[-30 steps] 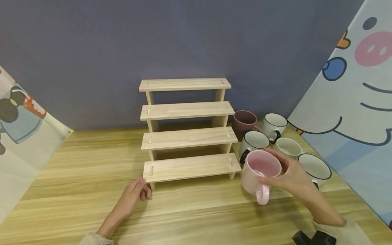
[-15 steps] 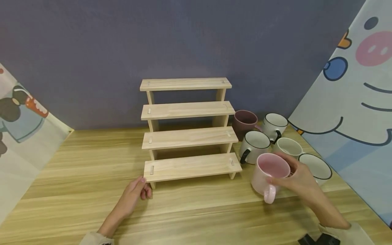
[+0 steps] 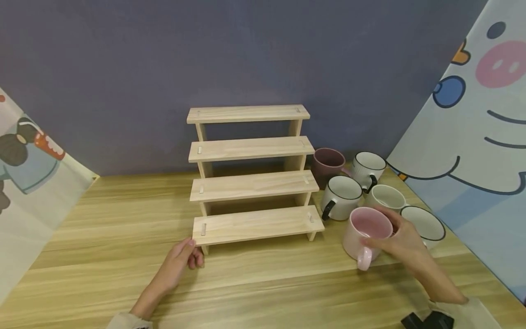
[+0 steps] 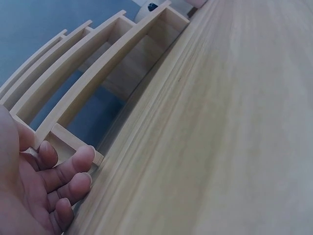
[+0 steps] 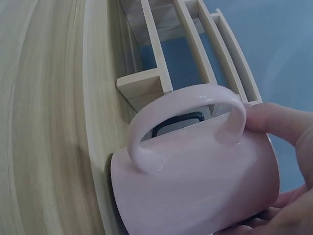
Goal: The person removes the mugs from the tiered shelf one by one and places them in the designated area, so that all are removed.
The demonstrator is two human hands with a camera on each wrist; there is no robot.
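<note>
My right hand (image 3: 404, 240) grips a pink mug (image 3: 354, 243) near its rim, with the thumb on the handle side and the fingers round the far side. The mug's handle faces the front of the table, and in the right wrist view the pink mug (image 5: 205, 186) stands close to the wooden surface. A four-tier wooden display stand (image 3: 259, 225) stands in the middle. My left hand (image 3: 174, 264) pinches the front left corner of its lowest board. In the left wrist view the fingers (image 4: 73, 169) curl in beside the stand's short leg.
Several mugs cluster right of the stand: a dark purple mug (image 3: 322, 171), a white mug with a black handle (image 3: 343, 205), a ribbed white mug (image 3: 366, 171), a cream mug (image 3: 385, 196) and a black-rimmed white mug (image 3: 423, 224). A grey backdrop (image 3: 246, 55) rises behind.
The pink mug in my right hand has moved to the right, away from the stand, and lower toward the table. My left hand has stayed at the stand's corner.
</note>
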